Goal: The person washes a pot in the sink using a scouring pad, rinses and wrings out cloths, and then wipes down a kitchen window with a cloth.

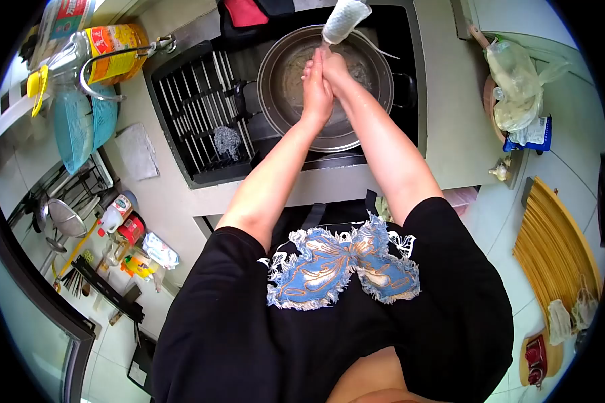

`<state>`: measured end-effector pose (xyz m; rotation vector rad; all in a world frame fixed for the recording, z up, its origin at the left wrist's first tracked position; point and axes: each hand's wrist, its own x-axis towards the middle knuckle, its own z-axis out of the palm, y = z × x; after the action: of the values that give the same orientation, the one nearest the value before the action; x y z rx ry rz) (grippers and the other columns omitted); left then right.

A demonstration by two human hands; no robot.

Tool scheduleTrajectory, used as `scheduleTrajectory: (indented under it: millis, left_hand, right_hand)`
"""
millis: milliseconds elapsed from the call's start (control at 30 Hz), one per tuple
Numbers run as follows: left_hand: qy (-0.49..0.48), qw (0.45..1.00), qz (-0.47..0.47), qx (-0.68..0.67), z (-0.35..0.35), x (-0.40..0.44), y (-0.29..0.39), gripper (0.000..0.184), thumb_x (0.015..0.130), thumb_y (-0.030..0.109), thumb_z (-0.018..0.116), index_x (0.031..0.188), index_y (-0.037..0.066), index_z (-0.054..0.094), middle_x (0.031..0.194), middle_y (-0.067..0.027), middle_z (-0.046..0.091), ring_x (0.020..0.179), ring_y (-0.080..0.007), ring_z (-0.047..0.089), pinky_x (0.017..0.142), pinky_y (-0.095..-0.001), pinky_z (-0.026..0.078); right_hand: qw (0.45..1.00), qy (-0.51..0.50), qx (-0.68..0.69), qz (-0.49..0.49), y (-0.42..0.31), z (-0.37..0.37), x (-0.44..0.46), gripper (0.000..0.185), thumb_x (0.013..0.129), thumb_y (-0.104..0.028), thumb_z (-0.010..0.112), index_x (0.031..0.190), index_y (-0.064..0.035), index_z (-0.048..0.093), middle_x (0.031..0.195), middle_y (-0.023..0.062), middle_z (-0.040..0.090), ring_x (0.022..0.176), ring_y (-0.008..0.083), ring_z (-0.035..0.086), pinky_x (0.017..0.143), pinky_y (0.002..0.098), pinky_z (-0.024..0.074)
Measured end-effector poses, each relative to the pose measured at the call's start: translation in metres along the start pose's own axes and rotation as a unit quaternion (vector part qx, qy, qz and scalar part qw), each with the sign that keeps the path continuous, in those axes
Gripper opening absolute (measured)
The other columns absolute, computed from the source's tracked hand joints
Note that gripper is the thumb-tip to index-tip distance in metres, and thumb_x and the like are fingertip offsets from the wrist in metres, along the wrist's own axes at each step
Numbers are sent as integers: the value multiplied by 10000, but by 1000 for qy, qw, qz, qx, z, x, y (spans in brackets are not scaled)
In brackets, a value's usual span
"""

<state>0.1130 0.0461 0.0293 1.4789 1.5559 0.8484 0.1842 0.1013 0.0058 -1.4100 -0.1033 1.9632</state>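
Both of my hands are brought together over a wide metal pan (271, 107) set in the sink area. My left hand (317, 91) lies against my right hand (335, 70), palms facing, just below a faucet (345, 20) wrapped in white material. Clear water appears at the fingertips and in the pan. The fingers of my left hand are extended; those of my right hand are partly hidden behind it, so whether it is closed does not show.
A rack (198, 107) holding a steel scrubber (227, 142) is left of the pan. A grey cloth (138, 151), blue basket (81, 124) and large oil bottle (117, 54) stand further left. Plastic bags (514, 80) hang at right.
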Motion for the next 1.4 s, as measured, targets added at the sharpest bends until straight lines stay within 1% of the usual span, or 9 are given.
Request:
scheduleTrajectory:
  millis: [167,267,433,567,800,1033,1100,1267,1400]
  left_hand:
    - [-58,996,71,-23,-58,-31,9,495,846,-20,553,1336,48,536,1270,-213,591,1135,-361,594,949,-398,487]
    - [-36,985,-168,12,-81,-66,-37,172,869,42,572,959,15,716,796,-169,701,795,-333,702,762,-383,552]
    - [34,960,-220,173,-104,-96,-65,211,935,205,623,899,-3,628,681,-108,673,595,-188,683,556,-325,537]
    - [-21,886,-440,-143,-81,-89,-55,431,919,326,663,911,-103,624,706,-205,684,694,-312,719,615,-417,572]
    - [-11,899,-436,39,-65,-86,-67,338,907,231,652,858,-104,653,747,-216,700,606,-310,711,564,-405,578]
    - [29,901,-432,-1,-84,-64,-81,293,918,182,637,862,-104,608,750,-211,662,564,-320,696,449,-419,590]
    - [36,892,-449,-42,-93,-61,-75,296,923,201,619,849,-86,618,783,-213,670,590,-321,703,466,-418,593]
    - [90,949,-164,255,-112,-42,-84,262,904,189,601,832,-60,643,745,-188,680,545,-291,689,447,-401,573]
    - [72,949,-303,-41,-151,-15,10,200,845,109,563,781,-65,640,654,-173,659,450,-263,646,419,-375,557]
  right_hand:
    - [796,48,-472,-375,-17,-17,-43,254,949,-219,540,1086,-28,636,996,186,706,896,343,693,772,470,553]
    - [568,81,-798,-185,-16,-77,-60,473,850,-72,608,1316,-131,551,1376,138,540,1218,334,542,1013,368,452]
    - [544,156,-666,-486,-68,-81,-128,539,782,-16,624,1307,-118,554,1265,120,581,1153,349,540,1007,433,449]
    - [512,208,-698,-455,-70,-109,-126,481,806,-52,632,1281,-80,563,1227,137,567,1138,352,534,980,446,451]
    - [428,314,-781,-329,-72,-91,-126,372,832,-113,629,1203,-138,621,1080,89,599,1102,283,560,901,482,484]
    - [472,281,-807,-219,-81,-89,-108,331,939,-90,458,1237,-104,601,1058,202,666,1045,366,620,856,473,525]
    - [583,266,-755,-139,-79,-83,-113,335,945,-89,453,1248,-93,595,1069,237,685,1059,388,651,904,473,519]
    - [701,212,-630,-259,-63,-135,-74,317,931,-140,471,1165,-149,684,1089,169,700,1019,375,657,904,444,519]
    - [828,220,-476,-198,-88,-114,-94,297,913,-138,472,1030,-100,742,914,155,726,760,298,694,746,422,539]
